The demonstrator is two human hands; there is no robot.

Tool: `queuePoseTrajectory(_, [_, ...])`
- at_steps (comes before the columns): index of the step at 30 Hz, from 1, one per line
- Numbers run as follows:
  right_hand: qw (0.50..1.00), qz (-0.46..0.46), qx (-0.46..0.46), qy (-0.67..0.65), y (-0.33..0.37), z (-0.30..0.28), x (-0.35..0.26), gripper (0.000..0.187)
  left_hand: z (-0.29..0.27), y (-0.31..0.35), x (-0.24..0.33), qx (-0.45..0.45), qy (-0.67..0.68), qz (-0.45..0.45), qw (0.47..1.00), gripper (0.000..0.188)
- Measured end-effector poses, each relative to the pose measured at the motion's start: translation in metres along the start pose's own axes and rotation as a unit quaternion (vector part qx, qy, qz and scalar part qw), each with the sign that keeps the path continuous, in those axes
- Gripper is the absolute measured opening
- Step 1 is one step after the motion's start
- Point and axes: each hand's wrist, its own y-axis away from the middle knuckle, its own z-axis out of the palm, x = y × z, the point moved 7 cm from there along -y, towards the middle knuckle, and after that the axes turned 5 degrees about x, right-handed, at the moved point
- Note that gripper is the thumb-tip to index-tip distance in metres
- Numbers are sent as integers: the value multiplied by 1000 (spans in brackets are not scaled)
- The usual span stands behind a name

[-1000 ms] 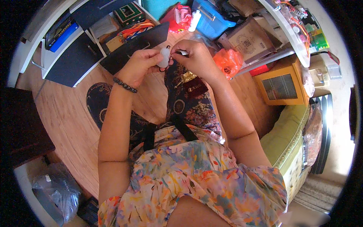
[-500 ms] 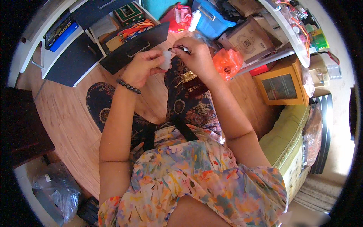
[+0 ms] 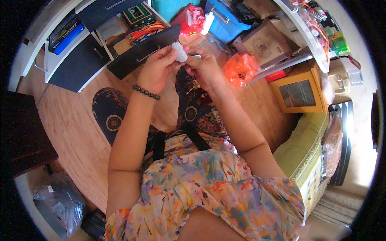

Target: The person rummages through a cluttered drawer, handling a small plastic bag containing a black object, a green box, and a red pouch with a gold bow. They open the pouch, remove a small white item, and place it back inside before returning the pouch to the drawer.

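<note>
Over my lap, both hands meet around a whitish, rounded, stone-like piece (image 3: pixel 179 52). My left hand (image 3: pixel 157 66) pinches it between thumb and fingers, and a dark beaded bracelet circles that wrist. Close against its lower right side, my right hand (image 3: pixel 204 68) has its thumb and fingers pressed together. A small pale thing (image 3: pixel 196 56) shows at the right fingers; its kind is unclear. Beneath the right hand, a bit of gold fabric (image 3: pixel 196 83) peeks out on the dark patterned trousers (image 3: pixel 189 112).
Ahead stands a pulled-out black drawer (image 3: pixel 140 54) with orange items behind its front. A white bottle (image 3: pixel 207 23), a blue bin (image 3: pixel 225 22) and an orange plastic bag (image 3: pixel 240 69) lie beyond. At right are a yellow wooden box (image 3: pixel 299 92) and a green cushioned seat (image 3: pixel 301 140).
The whitish piece has turned and risen slightly, showing more of its face. My left hand shifted right; my right hand moved lower, covering most of the brown-and-gold pouch on my lap.
</note>
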Motion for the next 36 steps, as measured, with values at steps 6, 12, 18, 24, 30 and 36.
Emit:
queuePoseTrajectory(6, [998,-31,42,45,11,-6,-19,17,4,-1,-1,69,-4,11,998,29])
queuePoseTrajectory(12, [975,-140,40,167,16,-14,-33,11,14,-2,-1,97,-50,17,994,29])
queuePoseTrajectory(18, [956,-157,65,239,17,-47,-58,15,2,-2,-4,116,-94,0,989,25])
queuePoseTrajectory(24, [893,-230,25,387,33,-74,-39,16,-3,-5,-28,140,-140,-6,980,28])
queuePoseTrajectory(30, [916,-142,25,374,39,-99,-6,20,1,-10,-49,87,-118,10,989,33])
queuePoseTrajectory(36, [931,-13,4,364,42,-91,3,19,0,-14,-61,77,-183,-7,980,33])
